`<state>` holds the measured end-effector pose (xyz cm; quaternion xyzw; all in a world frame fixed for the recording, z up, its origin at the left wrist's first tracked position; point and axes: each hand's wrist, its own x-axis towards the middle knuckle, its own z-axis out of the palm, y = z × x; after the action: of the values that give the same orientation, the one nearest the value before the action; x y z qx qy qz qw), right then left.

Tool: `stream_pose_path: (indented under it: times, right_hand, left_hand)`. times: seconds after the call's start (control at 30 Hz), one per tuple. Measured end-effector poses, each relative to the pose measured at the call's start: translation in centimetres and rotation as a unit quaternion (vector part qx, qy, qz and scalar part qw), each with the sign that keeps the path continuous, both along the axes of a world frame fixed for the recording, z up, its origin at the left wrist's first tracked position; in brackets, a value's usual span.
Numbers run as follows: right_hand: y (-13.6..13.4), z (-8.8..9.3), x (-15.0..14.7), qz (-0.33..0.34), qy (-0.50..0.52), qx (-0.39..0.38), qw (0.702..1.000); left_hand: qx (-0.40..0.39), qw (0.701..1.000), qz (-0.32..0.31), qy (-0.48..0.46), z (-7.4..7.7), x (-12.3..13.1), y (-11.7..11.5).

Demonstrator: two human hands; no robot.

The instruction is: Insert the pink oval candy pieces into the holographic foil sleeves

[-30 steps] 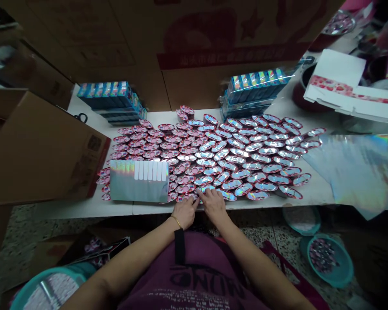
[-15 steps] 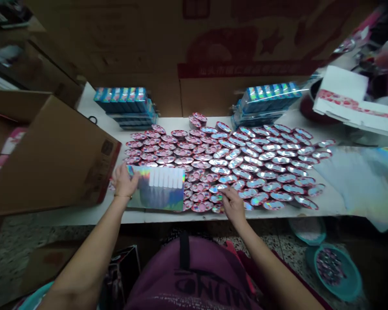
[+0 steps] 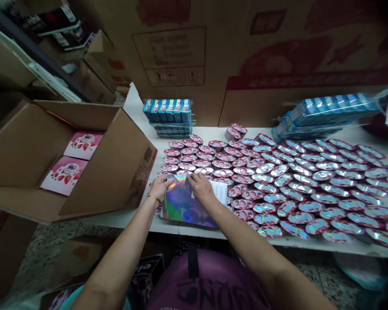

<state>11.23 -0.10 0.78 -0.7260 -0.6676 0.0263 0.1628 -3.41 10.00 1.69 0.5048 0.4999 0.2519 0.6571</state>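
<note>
A shiny holographic sticker sheet point(image 3: 184, 209) with a block of white strips lies over the front left of the rows of small tins. My left hand point(image 3: 160, 189) grips its upper left corner between thumb and fingers. Further right, my right hand point(image 3: 201, 188) is closed at the sheet's upper edge, fingertips pinched on it, covering part of the white strips. Around the sheet stand many round pink-and-red tins point(image 3: 224, 164). Those toward the right carry shiny silvery tops point(image 3: 310, 206), while the left ones show pink printed lids.
An open cardboard box point(image 3: 113, 172) with pink strawberry-printed boxes point(image 3: 64, 174) inside stands at the left. Wrapped blue packs point(image 3: 168, 113) and a second blue stack point(image 3: 330, 113) are at the table's back. Behind them rises a large printed carton point(image 3: 213, 56).
My right hand has left the tins and moved left onto the sticker sheet, beside my left hand. The view has turned left, showing more of the cardboard box.
</note>
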Motion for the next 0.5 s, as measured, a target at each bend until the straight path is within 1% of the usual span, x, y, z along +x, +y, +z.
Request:
stream_pose_path:
  times: [0.07, 0.13, 0.2, 0.23, 0.27, 0.33, 0.37, 0.43, 0.5]
  right_hand:
    - [-0.3, -1.2, -0.1, 0.011, -0.005, 0.018, 1.000]
    - [-0.8, -1.9, -0.1, 0.006, 0.004, 0.040, 0.999]
    - [-1.3, -1.9, -0.3, 0.000, 0.022, 0.057, 0.998]
    - [-1.6, -1.5, -0.5, -0.003, 0.036, 0.062, 0.997]
    - [-2.0, -0.9, -0.6, -0.008, 0.054, 0.065, 0.996]
    - [-3.2, 0.8, -0.9, -0.022, 0.111, 0.066, 0.991]
    - [-4.2, 1.8, -1.0, -0.030, 0.151, 0.063, 0.986]
    - [-6.6, 3.6, -0.9, -0.052, 0.251, 0.049, 0.965]
    - [-9.4, 4.7, 0.0, -0.091, 0.356, 0.028, 0.930]
  left_hand:
    - [-0.013, 1.000, 0.012, -0.016, 0.4, 0.1, -0.6]
    - [-0.031, 0.999, 0.014, -0.010, 0.5, 0.1, -0.9]
    - [-0.039, 0.999, 0.000, 0.016, 0.1, -0.1, -0.9]
    - [-0.027, 0.999, -0.009, 0.036, -0.2, -0.3, -0.6]
    - [0.001, 0.998, -0.015, 0.063, -0.7, -0.5, -0.2]
    - [0.105, 0.984, -0.027, 0.140, -1.6, -0.7, 0.8]
    - [0.167, 0.967, -0.035, 0.189, -1.9, -0.8, 1.4]
    - [0.278, 0.917, -0.041, 0.284, -2.1, -0.5, 2.0]
    - [0.363, 0.870, -0.023, 0.332, -1.6, 0.4, 1.4]
